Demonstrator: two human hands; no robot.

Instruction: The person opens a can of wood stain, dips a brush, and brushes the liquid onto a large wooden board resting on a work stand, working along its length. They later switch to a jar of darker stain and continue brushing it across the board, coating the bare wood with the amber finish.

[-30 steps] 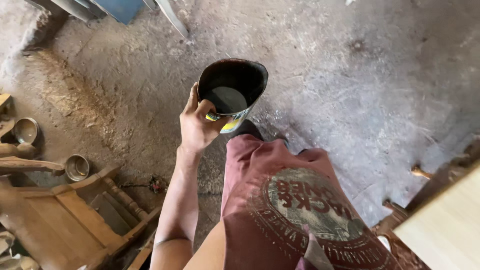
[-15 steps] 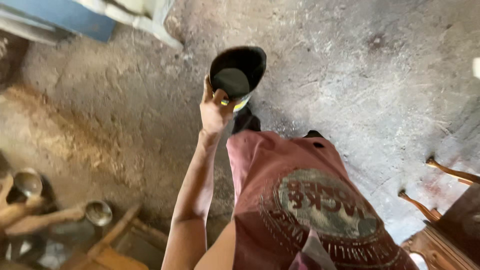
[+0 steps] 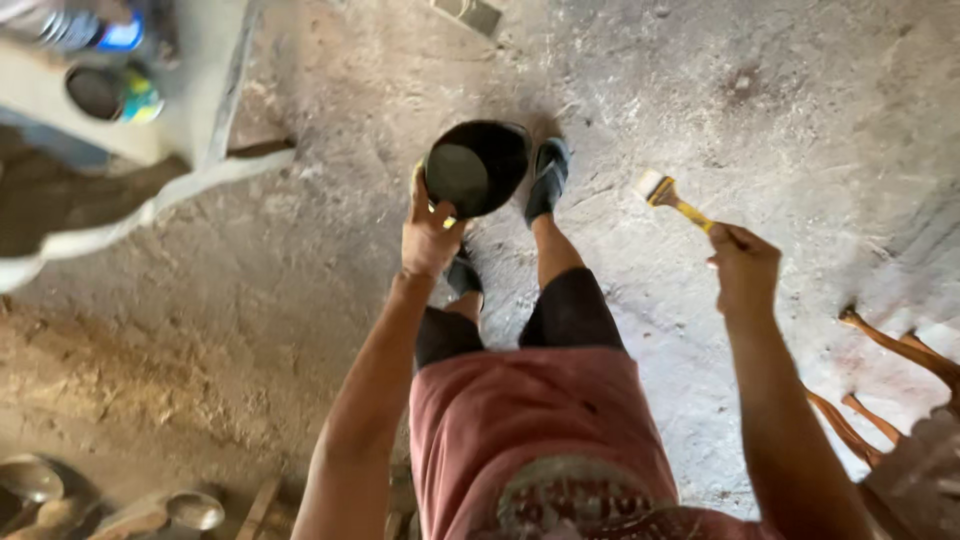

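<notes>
1. Far out to the left of my left hand, a pale bench [image 3: 190, 120] carries a small open can [image 3: 100, 92] and a blue-capped bottle [image 3: 85, 30]; both sit well apart from anything I hold.
2. Low and to the left of my left arm, two rounded metal bowls [image 3: 195, 510] lie on the dirt floor [image 3: 250, 300].
3. My left hand [image 3: 432, 235] is closed on the near rim of a black pot [image 3: 478, 165], thumb on the rim and fingers curled under it. The pot juts forward beyond my knuckles, its mouth tilted towards me so the grey inside shows.
4. Just to the right of the pot, my foot in a dark sandal [image 3: 548, 178] stands on the floor, very near the pot's edge as seen from above; I cannot tell whether they touch.
5. My right hand [image 3: 745, 265] is fisted round the yellow handle of a paintbrush [image 3: 662, 190]. The pale bristles point up and to the left, towards the pot, yet brush and pot stay well apart, with my leg between them.
6. To the right of my right forearm, curved wooden chair legs [image 3: 890, 345] rest near the floor.
</notes>
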